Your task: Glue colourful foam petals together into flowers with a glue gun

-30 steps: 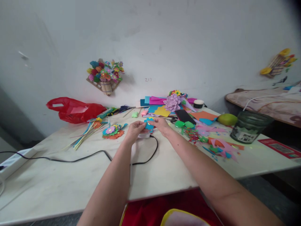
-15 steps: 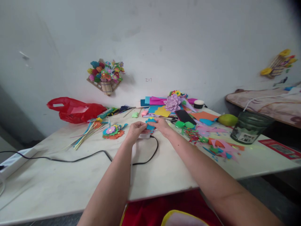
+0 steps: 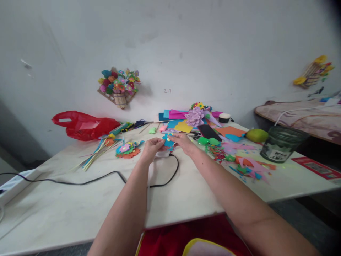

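Observation:
A blue foam flower [image 3: 167,141] with a small yellow centre is held up between my two hands, over the middle of the table. My left hand [image 3: 152,149] pinches its left edge between thumb and fingers. On the other side, my right hand [image 3: 183,142] is closed on its right edge, fingertips close to the centre. Just below the hands lies a white device [image 3: 162,154] with a black cable [image 3: 176,171] plugged in; the hands partly hide it. Left of my hands rests a stack of layered foam flowers [image 3: 128,149] in pink, yellow, blue, green and orange.
A red plastic bag [image 3: 87,126] and thin strips [image 3: 92,158] lie at left, near a white power strip [image 3: 17,185]. Toward the right are foam scraps [image 3: 247,167], a phone [image 3: 209,132], a yellow-green fruit [image 3: 256,135] and a dark glass jar [image 3: 279,145]. Foam sheets [image 3: 183,126] lie behind.
The blue flower has turned to face me more, so its petals and yellow centre show. My right fingertips have shifted slightly left toward its centre.

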Demonstrator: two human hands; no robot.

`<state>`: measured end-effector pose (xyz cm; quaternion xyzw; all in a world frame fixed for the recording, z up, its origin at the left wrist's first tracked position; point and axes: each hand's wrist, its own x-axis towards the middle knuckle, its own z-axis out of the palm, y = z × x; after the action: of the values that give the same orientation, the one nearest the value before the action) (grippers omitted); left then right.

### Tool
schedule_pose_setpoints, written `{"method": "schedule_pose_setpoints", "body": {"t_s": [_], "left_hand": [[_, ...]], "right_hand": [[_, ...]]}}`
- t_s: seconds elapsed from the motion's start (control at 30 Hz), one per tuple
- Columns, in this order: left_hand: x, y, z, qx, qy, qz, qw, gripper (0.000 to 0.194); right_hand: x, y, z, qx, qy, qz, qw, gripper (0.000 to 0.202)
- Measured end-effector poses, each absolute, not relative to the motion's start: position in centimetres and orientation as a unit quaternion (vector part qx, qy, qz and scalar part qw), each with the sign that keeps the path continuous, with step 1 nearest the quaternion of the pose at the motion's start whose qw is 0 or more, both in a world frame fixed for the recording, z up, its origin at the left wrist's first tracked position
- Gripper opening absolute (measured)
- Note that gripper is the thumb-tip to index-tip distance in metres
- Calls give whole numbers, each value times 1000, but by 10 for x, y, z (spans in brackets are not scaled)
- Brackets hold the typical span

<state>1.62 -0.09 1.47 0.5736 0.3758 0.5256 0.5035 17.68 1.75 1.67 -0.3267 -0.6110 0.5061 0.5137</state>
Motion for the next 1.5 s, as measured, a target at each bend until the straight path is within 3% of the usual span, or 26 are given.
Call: {"method": "schedule_pose_setpoints", "body": {"t_s": [0.73, 0.97, 1.5], "left_hand": [[21, -1, 13, 568, 373, 539, 497, 33], [20, -1, 12, 580, 371, 523, 502, 34], [25, -5, 16, 583, 391, 531, 474, 35]], "right_hand": [[174, 19, 15, -320, -552, 548, 540, 36], [174, 22, 14, -356, -554, 499, 562, 30], [168, 18, 13, -342, -598, 509, 516, 32]]}}
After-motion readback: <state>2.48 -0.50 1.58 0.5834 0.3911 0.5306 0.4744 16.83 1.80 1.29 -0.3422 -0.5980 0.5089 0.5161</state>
